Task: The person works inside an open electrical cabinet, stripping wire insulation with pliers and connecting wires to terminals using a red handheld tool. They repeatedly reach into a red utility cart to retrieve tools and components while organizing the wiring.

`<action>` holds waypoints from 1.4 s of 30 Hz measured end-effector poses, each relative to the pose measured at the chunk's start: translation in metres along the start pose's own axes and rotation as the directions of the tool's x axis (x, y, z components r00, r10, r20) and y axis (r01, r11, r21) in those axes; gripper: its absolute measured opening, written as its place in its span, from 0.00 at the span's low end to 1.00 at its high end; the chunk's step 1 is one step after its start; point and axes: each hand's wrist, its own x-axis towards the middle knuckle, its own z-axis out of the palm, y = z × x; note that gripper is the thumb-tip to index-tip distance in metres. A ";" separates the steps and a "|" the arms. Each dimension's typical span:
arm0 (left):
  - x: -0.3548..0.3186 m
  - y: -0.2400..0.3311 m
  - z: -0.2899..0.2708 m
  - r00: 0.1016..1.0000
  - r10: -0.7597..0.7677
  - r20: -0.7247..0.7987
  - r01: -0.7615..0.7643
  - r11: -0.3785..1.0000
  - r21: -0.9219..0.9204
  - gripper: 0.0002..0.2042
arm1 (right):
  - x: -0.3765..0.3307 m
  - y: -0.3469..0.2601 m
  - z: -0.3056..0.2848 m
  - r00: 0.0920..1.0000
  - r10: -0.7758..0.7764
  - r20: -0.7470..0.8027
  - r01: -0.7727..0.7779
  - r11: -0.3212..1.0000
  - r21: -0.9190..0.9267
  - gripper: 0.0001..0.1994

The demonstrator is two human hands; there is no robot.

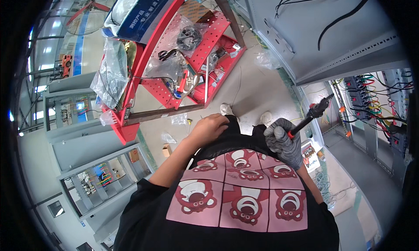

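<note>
My left hand (210, 128) is bare and rests against my dark trousers near the thigh. Its fingers lie loosely bent over the cloth, with nothing seen in them. A grey knitted glove covers my right hand (283, 142), whose fingers are wrapped round a black-and-red hand tool (310, 115). The tool's dark, bulky head points up and to the right, toward the wired cabinet (371, 133). Its exact kind cannot be made out.
A red perforated tool cart (150, 50) stands ahead on the left, carrying scissors (168, 54), bags and cables. Grey metal cabinets (301, 72) rise on the right. More cabinets (98, 181) stand left. A coil of pale wire (324, 185) lies lower right.
</note>
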 end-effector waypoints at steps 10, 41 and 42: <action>0.008 0.007 0.004 0.999 -0.028 0.023 0.028 1.000 -0.004 0.09 | 0.004 -0.001 -0.008 0.999 -0.021 0.049 0.023 0.999 -0.045 0.19; -0.034 -0.107 -0.343 0.285 0.001 -0.959 0.384 0.916 0.115 0.23 | 0.184 -0.084 0.068 0.930 -0.360 -0.078 0.332 0.910 -0.246 0.18; -0.026 -0.111 -0.337 0.280 -0.029 -0.960 0.400 0.912 0.088 0.27 | 0.198 -0.092 0.081 0.924 -0.374 -0.083 0.343 0.904 -0.253 0.17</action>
